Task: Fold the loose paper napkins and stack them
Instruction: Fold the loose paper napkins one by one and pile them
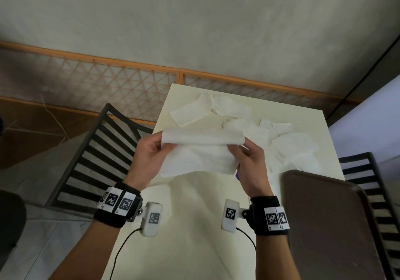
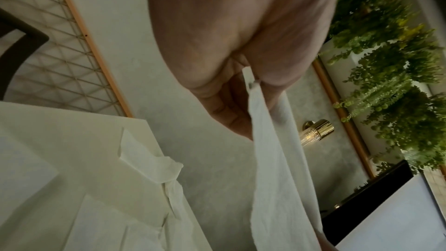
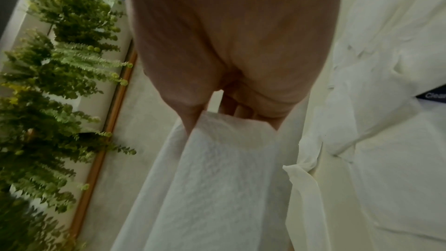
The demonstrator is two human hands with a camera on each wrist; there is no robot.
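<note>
Held up above the near half of the pale table [image 1: 164,225], between both hands: one white paper napkin [image 1: 201,156], soft and faintly dimpled, its top edge rolled over toward the person into a rounded fold, the lower sheet hanging loose with an uneven bottom edge. Pinched at the left end by the left hand [image 1: 149,160], thumb in front and fingers curled behind — from the left wrist view, seen as a thin doubled edge caught between thumb and fingers [image 2: 231,110]. Gripped at the right end by the right hand [image 1: 249,163], fingers closed round the fold; from the right wrist view, a broad crinkled band of tissue running away from the fingertips [image 3: 241,110]. Further back on the table, a scattered heap of loose napkins [image 1: 244,124], flat or crumpled, overlapping one another, some touching. To the right, at the table's near corner, a dark brown tray [image 1: 324,225]. Black slatted chair [image 1: 95,150] on the left side; a green plant [image 3: 55,83] visible along the wall.
</note>
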